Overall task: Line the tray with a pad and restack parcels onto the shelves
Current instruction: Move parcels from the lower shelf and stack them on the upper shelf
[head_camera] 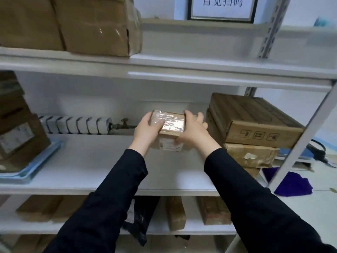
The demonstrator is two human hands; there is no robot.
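Small taped parcel (168, 125) sits between curled fingers of left hand (147, 129) and right hand (193, 133), over middle shelf (87, 161). Looks light, stiff; tape slick, so hold the side edges.

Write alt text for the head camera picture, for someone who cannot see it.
A left hand and a right hand in black sleeves grip a small taped parcel at the middle shelf of a white rack. A stack of cardboard boxes stands to its right; a blue tray bearing boxes sits at the shelf's left end.
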